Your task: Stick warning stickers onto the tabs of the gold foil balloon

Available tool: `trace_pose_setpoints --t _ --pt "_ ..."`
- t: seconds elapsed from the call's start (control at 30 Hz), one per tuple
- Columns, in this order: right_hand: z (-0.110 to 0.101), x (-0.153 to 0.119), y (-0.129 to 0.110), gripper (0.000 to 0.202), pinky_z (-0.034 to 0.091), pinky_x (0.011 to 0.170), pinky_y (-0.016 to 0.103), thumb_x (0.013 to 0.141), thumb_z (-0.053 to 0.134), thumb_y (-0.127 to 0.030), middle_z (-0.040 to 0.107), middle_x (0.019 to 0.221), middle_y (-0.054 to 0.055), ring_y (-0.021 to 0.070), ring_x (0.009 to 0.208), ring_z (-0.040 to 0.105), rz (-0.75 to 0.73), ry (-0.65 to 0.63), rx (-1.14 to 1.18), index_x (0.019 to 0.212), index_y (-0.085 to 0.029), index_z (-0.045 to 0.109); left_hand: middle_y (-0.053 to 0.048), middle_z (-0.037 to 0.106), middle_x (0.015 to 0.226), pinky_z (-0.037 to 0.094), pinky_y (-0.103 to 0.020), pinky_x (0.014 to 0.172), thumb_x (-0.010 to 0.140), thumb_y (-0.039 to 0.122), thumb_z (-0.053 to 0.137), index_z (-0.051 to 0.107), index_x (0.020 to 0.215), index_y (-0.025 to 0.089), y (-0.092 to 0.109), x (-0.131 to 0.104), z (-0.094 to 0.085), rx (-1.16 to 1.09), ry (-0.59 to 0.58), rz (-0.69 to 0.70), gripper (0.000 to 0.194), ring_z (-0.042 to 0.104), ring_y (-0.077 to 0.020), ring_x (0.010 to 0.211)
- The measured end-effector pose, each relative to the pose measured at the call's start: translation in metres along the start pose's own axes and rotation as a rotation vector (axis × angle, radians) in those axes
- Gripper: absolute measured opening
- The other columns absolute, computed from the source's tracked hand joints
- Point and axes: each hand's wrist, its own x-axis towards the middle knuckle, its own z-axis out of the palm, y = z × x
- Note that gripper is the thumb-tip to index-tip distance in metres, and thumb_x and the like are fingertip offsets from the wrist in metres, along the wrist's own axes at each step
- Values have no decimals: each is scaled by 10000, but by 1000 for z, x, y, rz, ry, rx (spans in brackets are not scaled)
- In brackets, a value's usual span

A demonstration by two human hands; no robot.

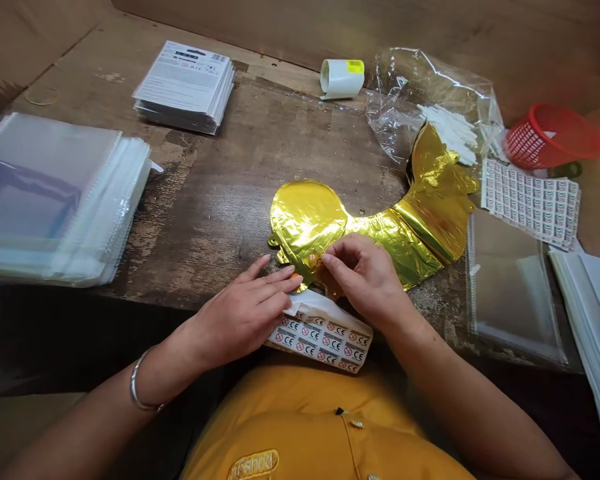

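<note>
A gold foil balloon (310,207), flat and uninflated, lies across the table in front of me. My right hand (367,277) pinches the edge of a small clear sticker (314,257) between thumb and forefinger, against the balloon's lower left part. My left hand (253,303) rests with its fingers stretched out, the tips on the balloon's lower edge beside small tabs. Beneath its palm side, a curled sheet of CE stickers (325,340) hangs over the table's front edge. Something orange shows by the left fingertips, too small to name.
On the left lies a stack of clear plastic sleeves (50,173); behind stand a pile of printed cards (185,80) and a white label roll (343,79). To the right are a plastic bag of white sticks (450,130), a red basket (545,137), another sticker sheet (530,203) and a clear sleeve (515,287).
</note>
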Motion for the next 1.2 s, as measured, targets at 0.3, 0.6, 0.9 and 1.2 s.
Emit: trace_pose_setpoints --t 0.3,0.6,0.9,1.2 --pt "6 0 -8 136 403 738 326 847 614 -220 624 757 23 177 803 529 -14 -70 -55 717 -186 638 -94 644 1275 187 -405 1201 867 80 516 586 986 146 1 0 1 -29 60 -6 153 527 -212 1279" --pt "9 -1 -11 147 401 736 330 839 603 -206 628 750 34 187 804 527 7 -70 -120 697 -187 640 -91 638 1284 168 -404 1203 879 100 522 583 986 143 0 0 3 -45 49 -12 131 522 -208 1283" --pt "10 4 -3 197 423 700 370 819 664 -349 632 837 72 216 772 533 12 63 -381 891 -175 608 -69 650 1267 169 -414 1198 878 98 515 581 965 159 0 1 2 -56 39 -30 125 531 -202 1274" --pt "-2 -14 -1 260 508 950 372 916 506 -143 670 1175 119 228 1046 593 -743 -202 -387 1134 -104 641 -90 600 1306 246 -436 1177 870 91 525 573 972 165 -3 -3 -1 -131 51 -30 135 497 -195 1285"
